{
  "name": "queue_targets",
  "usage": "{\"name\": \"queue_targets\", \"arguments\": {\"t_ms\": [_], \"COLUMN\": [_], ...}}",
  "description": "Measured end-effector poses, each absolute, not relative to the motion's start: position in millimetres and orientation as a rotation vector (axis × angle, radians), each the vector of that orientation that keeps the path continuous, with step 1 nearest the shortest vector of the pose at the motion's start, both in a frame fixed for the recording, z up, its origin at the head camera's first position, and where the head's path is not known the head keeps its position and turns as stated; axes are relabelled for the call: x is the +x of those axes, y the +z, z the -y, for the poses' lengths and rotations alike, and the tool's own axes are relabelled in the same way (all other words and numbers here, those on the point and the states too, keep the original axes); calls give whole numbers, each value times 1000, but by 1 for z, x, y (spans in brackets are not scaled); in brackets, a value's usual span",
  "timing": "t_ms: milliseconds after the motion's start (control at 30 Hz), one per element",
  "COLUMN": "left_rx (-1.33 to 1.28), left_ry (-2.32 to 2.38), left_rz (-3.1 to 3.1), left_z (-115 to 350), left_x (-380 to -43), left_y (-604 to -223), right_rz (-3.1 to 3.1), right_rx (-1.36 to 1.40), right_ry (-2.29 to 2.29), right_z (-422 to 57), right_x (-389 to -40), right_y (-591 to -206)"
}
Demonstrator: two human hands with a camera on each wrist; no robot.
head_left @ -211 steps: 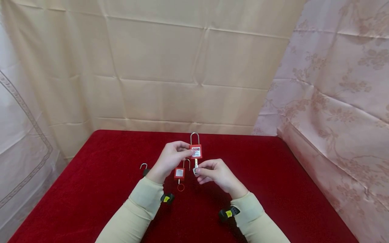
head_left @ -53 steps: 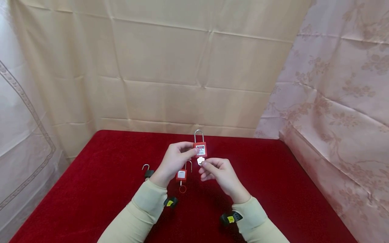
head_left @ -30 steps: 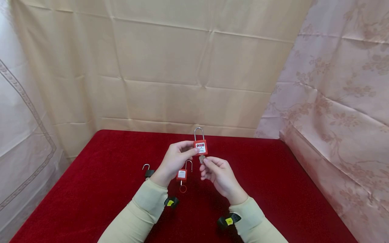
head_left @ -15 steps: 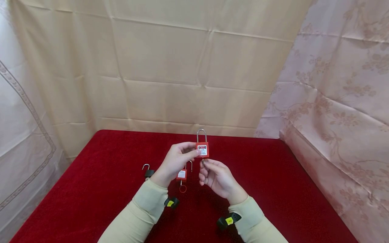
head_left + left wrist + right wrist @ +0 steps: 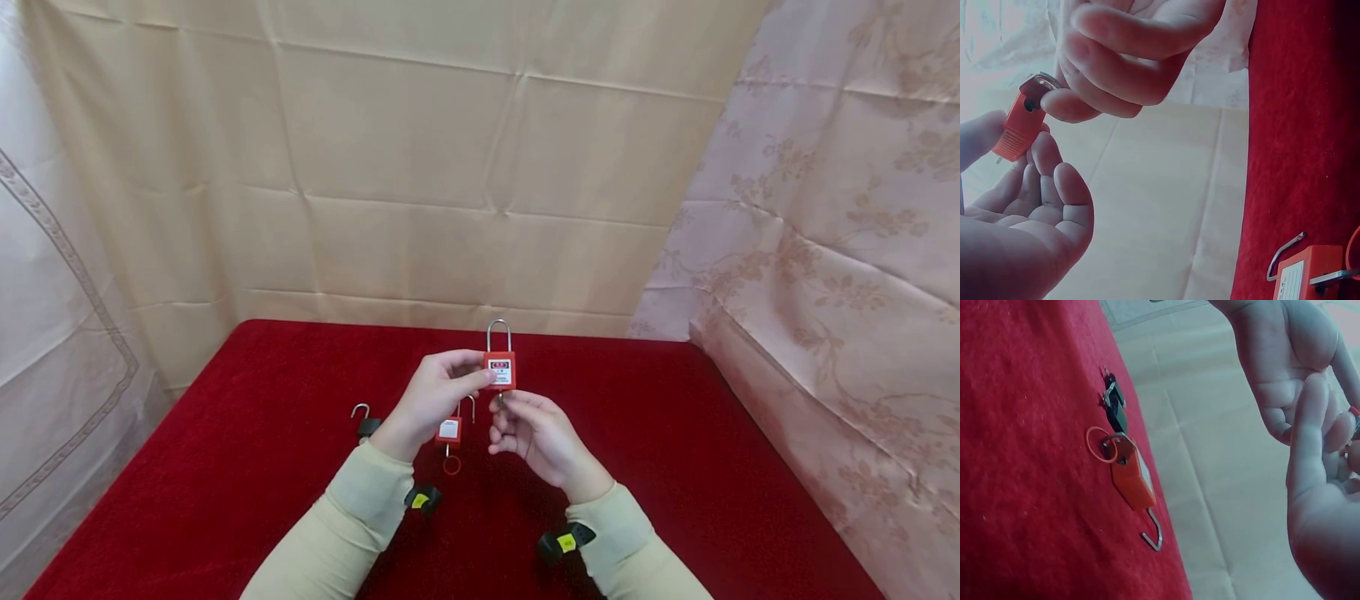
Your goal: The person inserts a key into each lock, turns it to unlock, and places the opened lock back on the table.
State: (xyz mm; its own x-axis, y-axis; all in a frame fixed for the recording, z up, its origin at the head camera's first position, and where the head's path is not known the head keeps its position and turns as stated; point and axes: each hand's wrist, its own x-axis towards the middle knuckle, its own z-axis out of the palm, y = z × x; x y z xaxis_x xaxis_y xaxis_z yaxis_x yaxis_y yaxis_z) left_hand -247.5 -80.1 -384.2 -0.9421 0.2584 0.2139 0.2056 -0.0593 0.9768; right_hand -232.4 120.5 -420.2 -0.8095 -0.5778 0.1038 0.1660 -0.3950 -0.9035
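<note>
My left hand (image 5: pixel 433 398) grips a red padlock (image 5: pixel 500 372) by its body, thumb on the white label and shackle pointing up. The shackle looks seated in the body at both legs. Directly under it, thumb and forefinger of my right hand (image 5: pixel 546 442) pinch a key (image 5: pixel 501 401) at the padlock's lower end. The key is edge-on in the head view, its blade out of sight. In the left wrist view the held padlock (image 5: pixel 1017 128) tilts, with the key's head (image 5: pixel 1042 80) against its keyhole end. The right wrist view hides most of this padlock.
A second red padlock (image 5: pixel 448 430) lies on the red cloth-covered table (image 5: pixel 300 517), shackle open, a key with a red ring (image 5: pixel 452 466) in it. To its left lies a black padlock (image 5: pixel 368 427), shackle open, partly behind my left wrist. Curtains (image 5: pixel 420 167) hang behind.
Seven seconds ago the key's blade showed below the padlock; it has since gone up into the lock. The key's head has turned from face-on to edge-on. Both hands are nearly still over the last half second.
</note>
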Motion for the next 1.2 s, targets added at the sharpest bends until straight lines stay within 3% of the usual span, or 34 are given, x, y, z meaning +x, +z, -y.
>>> {"name": "queue_targets", "arguments": {"t_ms": [700,1200], "left_rx": [400,404], "left_ry": [2199,2135], "left_rz": [-2137,-2118], "left_z": [89,89], "left_x": [-250,-249], "left_y": [-380,-382], "right_rz": [-2038,-2127], "right_rx": [-467,-511], "right_ry": [-2247,-2329], "right_z": [-147,-167], "right_x": [-242,-242], "right_y": [-396,-385]}}
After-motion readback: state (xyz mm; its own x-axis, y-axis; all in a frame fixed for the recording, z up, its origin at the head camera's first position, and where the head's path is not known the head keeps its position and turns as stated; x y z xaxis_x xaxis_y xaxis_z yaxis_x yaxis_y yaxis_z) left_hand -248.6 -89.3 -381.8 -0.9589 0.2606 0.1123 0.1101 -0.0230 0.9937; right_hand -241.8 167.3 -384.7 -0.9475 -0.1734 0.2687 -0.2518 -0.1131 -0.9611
